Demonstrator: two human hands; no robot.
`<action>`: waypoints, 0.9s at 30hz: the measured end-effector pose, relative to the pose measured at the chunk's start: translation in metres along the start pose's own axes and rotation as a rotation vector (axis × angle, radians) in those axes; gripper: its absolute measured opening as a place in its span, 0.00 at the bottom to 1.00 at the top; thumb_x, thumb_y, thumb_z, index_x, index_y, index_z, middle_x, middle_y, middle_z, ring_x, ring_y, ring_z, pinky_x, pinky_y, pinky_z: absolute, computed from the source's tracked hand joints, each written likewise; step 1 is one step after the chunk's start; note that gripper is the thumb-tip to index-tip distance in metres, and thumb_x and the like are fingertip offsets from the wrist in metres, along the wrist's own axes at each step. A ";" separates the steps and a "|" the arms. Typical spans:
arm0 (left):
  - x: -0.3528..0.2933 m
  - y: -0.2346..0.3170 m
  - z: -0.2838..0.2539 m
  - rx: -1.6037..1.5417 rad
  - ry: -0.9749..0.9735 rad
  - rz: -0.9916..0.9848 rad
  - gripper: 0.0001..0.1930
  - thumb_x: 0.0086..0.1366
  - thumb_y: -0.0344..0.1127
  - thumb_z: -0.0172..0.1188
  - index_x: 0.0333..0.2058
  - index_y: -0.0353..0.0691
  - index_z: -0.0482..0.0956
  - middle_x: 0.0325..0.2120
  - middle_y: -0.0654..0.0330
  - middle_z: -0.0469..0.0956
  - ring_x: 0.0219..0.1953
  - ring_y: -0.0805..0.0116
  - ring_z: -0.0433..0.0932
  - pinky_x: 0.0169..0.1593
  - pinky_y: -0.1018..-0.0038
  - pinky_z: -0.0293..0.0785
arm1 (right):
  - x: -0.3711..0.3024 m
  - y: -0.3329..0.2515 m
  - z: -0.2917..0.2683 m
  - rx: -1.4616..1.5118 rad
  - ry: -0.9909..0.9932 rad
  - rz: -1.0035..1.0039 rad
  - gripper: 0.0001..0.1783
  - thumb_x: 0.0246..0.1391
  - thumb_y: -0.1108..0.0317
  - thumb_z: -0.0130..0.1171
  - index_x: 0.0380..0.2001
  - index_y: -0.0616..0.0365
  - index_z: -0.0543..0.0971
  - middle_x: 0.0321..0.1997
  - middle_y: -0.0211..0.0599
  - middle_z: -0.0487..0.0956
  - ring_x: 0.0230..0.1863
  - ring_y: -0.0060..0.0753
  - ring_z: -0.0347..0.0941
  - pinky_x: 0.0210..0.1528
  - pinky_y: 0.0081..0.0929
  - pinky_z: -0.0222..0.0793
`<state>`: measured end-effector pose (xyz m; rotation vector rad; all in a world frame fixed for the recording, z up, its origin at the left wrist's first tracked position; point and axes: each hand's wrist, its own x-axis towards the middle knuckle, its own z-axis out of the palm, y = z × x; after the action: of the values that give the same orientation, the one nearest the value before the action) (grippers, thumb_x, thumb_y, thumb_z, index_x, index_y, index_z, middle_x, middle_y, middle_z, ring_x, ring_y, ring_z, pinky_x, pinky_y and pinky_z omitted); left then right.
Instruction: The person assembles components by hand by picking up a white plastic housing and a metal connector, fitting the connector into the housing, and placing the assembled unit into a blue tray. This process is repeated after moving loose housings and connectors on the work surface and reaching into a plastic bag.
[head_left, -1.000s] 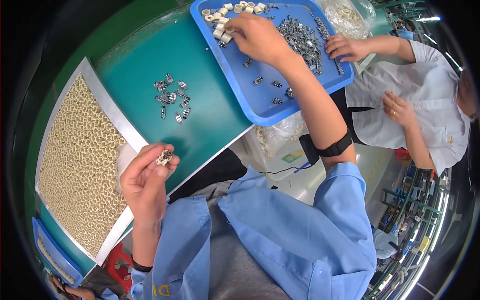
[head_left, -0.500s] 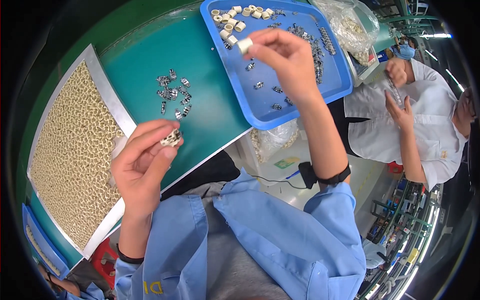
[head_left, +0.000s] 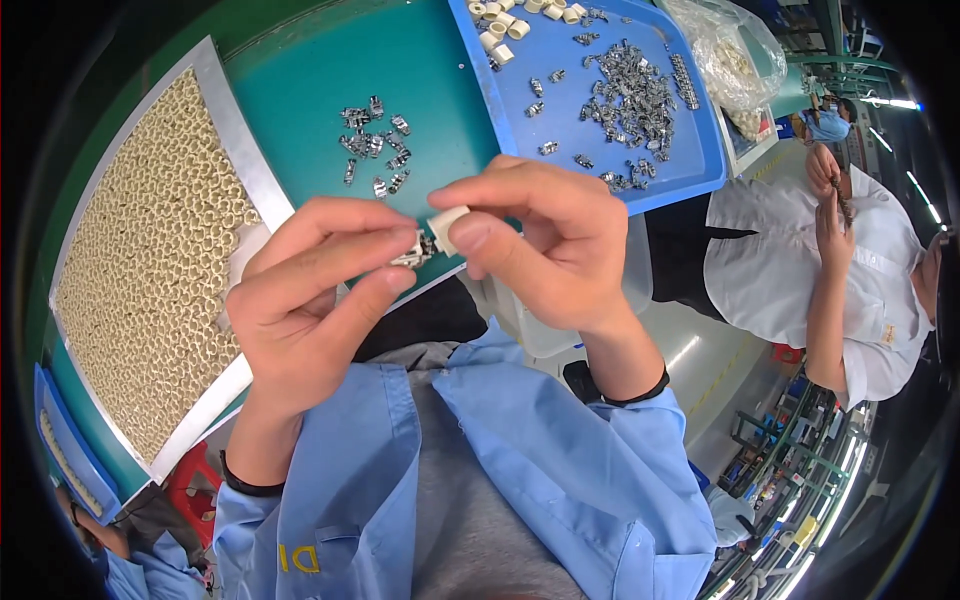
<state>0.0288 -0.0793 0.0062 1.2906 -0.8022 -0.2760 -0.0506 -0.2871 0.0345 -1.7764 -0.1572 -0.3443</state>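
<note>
My left hand (head_left: pixel 305 290) pinches a small silver metal clip (head_left: pixel 412 255) between thumb and forefinger. My right hand (head_left: pixel 545 240) holds a small white plastic ring (head_left: pixel 445 228) against that clip; the two parts touch in front of my chest. Behind the hands a loose pile of metal clips (head_left: pixel 372 145) lies on the green table (head_left: pixel 300 90). A blue tray (head_left: pixel 690 165) at the upper right carries more metal clips (head_left: pixel 630 95) and several white rings (head_left: pixel 505 25).
A long metal tray (head_left: pixel 232 150) packed with cream rings (head_left: pixel 140 260) fills the left side. A person in a white shirt (head_left: pixel 790 260) works at the right, hands raised. A clear bag (head_left: pixel 735 60) of parts lies beyond the blue tray. Racks stand at lower right.
My right hand came back from the blue tray with a white ring and met my left hand, which rose toward the middle with the clip.
</note>
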 end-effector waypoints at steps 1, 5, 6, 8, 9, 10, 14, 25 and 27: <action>-0.001 0.001 -0.001 0.040 -0.008 -0.003 0.14 0.58 0.14 0.66 0.44 0.26 0.85 0.44 0.46 0.81 0.45 0.62 0.82 0.48 0.73 0.80 | -0.001 -0.002 0.001 -0.006 -0.004 -0.009 0.11 0.57 0.81 0.64 0.43 0.73 0.83 0.30 0.43 0.82 0.26 0.21 0.76 0.26 0.17 0.67; -0.003 0.008 -0.003 0.144 -0.043 0.013 0.14 0.57 0.15 0.68 0.43 0.27 0.86 0.42 0.47 0.82 0.41 0.62 0.84 0.42 0.73 0.82 | -0.005 -0.010 0.002 -0.066 -0.007 -0.049 0.11 0.53 0.80 0.68 0.41 0.71 0.84 0.28 0.42 0.83 0.25 0.22 0.76 0.25 0.19 0.67; -0.002 0.011 -0.003 0.176 -0.058 0.036 0.14 0.57 0.15 0.68 0.43 0.27 0.86 0.42 0.47 0.82 0.40 0.62 0.84 0.41 0.73 0.82 | -0.005 -0.012 0.002 -0.109 -0.007 -0.078 0.12 0.52 0.79 0.70 0.41 0.71 0.85 0.28 0.42 0.83 0.25 0.22 0.76 0.25 0.19 0.67; -0.001 0.014 -0.004 0.206 -0.071 0.062 0.14 0.57 0.15 0.68 0.43 0.28 0.86 0.42 0.47 0.83 0.39 0.62 0.84 0.40 0.74 0.82 | -0.004 -0.017 0.000 -0.154 -0.008 -0.110 0.13 0.51 0.79 0.71 0.41 0.70 0.85 0.27 0.41 0.83 0.25 0.23 0.76 0.24 0.20 0.67; -0.001 0.015 -0.005 0.186 -0.086 0.043 0.15 0.56 0.14 0.68 0.44 0.28 0.86 0.41 0.47 0.83 0.40 0.62 0.84 0.40 0.74 0.83 | -0.004 -0.019 -0.001 -0.186 -0.016 -0.115 0.13 0.50 0.79 0.72 0.40 0.70 0.85 0.28 0.41 0.83 0.25 0.23 0.77 0.25 0.20 0.67; -0.001 0.016 -0.005 0.165 -0.100 0.023 0.15 0.56 0.14 0.68 0.44 0.28 0.86 0.41 0.47 0.83 0.40 0.62 0.85 0.40 0.74 0.83 | -0.004 -0.021 -0.001 -0.217 -0.024 -0.120 0.14 0.49 0.78 0.73 0.40 0.69 0.86 0.28 0.41 0.83 0.25 0.24 0.77 0.25 0.20 0.67; 0.002 0.024 0.000 0.206 -0.113 0.027 0.16 0.55 0.13 0.68 0.44 0.28 0.86 0.41 0.47 0.82 0.41 0.61 0.85 0.41 0.74 0.83 | -0.008 -0.026 -0.003 -0.265 -0.008 -0.112 0.14 0.48 0.78 0.74 0.40 0.68 0.86 0.28 0.40 0.84 0.25 0.24 0.78 0.25 0.20 0.68; -0.001 0.032 0.010 0.287 -0.087 0.059 0.16 0.56 0.12 0.67 0.45 0.28 0.86 0.40 0.48 0.82 0.40 0.62 0.85 0.40 0.74 0.83 | -0.012 -0.025 -0.006 -0.156 -0.018 -0.012 0.15 0.48 0.79 0.73 0.41 0.70 0.86 0.28 0.42 0.84 0.27 0.25 0.78 0.28 0.21 0.70; -0.001 0.027 0.007 0.167 -0.092 0.002 0.16 0.57 0.12 0.66 0.45 0.28 0.86 0.41 0.47 0.82 0.40 0.62 0.84 0.41 0.74 0.83 | -0.013 -0.025 -0.004 -0.177 -0.017 -0.013 0.15 0.49 0.79 0.72 0.42 0.70 0.85 0.29 0.43 0.84 0.27 0.25 0.78 0.29 0.22 0.71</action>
<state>0.0169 -0.0758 0.0309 1.4416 -0.9200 -0.2724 -0.0712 -0.2843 0.0545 -1.9543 -0.1540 -0.3616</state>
